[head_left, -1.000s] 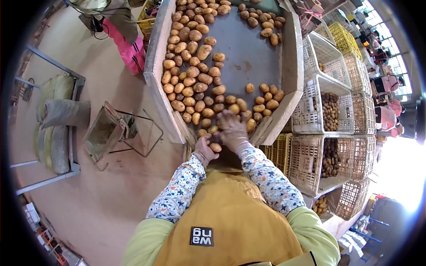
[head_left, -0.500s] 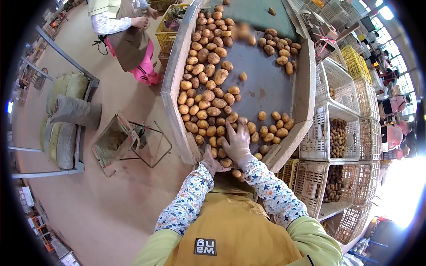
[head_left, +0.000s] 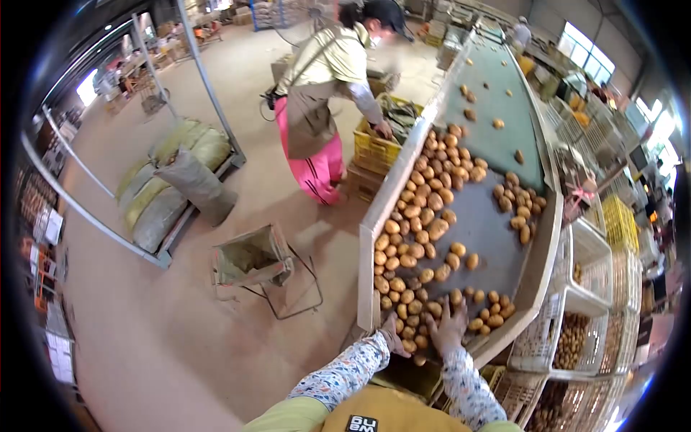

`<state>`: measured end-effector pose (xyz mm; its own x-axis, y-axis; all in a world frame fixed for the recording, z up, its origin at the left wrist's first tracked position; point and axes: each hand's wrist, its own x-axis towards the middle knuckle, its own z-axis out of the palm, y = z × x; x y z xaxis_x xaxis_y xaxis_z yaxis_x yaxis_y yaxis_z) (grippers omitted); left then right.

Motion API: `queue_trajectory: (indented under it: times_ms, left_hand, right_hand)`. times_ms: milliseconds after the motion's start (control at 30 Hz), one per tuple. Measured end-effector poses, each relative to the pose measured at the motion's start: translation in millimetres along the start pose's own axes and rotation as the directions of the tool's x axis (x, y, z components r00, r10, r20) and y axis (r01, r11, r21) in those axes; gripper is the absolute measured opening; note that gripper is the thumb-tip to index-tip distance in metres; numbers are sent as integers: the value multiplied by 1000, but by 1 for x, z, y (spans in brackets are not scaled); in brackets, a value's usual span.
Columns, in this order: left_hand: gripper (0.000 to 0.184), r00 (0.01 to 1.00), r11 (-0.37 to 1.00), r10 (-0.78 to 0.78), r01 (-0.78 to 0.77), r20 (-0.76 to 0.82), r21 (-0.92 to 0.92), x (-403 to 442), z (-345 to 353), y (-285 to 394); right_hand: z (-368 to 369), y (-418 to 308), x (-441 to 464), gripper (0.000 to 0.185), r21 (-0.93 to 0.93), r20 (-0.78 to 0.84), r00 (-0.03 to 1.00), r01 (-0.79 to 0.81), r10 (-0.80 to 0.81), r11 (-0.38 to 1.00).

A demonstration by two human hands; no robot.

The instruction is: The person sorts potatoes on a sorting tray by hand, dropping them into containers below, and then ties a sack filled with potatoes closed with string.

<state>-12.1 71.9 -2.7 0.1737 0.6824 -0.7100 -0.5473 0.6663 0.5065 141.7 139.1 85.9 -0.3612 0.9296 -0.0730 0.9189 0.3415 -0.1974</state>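
Observation:
Many brown potatoes (head_left: 435,229) lie on a sorting chute (head_left: 481,245) with raised side boards, thickest along its left side. At the chute's near end my left hand (head_left: 391,335) rests by the left corner, its fingers stretched along the edge of the potatoes. Beside it my right hand (head_left: 448,328) lies over potatoes with fingers spread, touching some of them. Between the two hands several potatoes sit at the narrow mouth. A smaller group of potatoes (head_left: 495,312) lies right of my right hand.
A green conveyor belt (head_left: 489,90) runs away behind the chute. Crates (head_left: 584,324) holding potatoes are stacked to the right. At the left stand a folding-frame sack holder (head_left: 252,261) and filled sacks (head_left: 194,183). Another person (head_left: 320,101) reaches into a yellow crate (head_left: 376,150).
My view has tilted up and turned left, so more of the belt and room shows. The other person now bends with a hand at the yellow crate. Both my hands stay at the chute's mouth.

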Motion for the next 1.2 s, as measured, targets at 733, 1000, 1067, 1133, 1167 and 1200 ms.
queue_trajectory:
  times_ms: [733,1000,1067,1133,1167,1200]
  left_hand:
    - [83,791,604,-599,344,-124,-719,-38,48,50]
    - [82,819,602,-569,350,-77,-718,-34,50,50]
    - [81,830,608,-554,348,-67,-714,-34,47,50]
    - [81,832,608,-552,354,-58,-711,-33,47,49]
    - [81,831,604,-554,358,-52,-712,-34,48,49]
    - [80,835,602,-549,357,-45,-714,-34,46,49]
  right_hand:
    - [19,21,17,84,40,-127,984,-119,123,992]
    - [17,-48,6,73,-57,130,988,94,-86,994]
    - [19,-21,-16,77,-31,20,981,192,-191,981]
    - [2,2,-31,82,-92,138,990,34,-21,995]
    - [-6,5,-37,83,-143,208,973,-68,97,987]
    - [-6,4,-38,83,-145,215,972,-61,92,988]
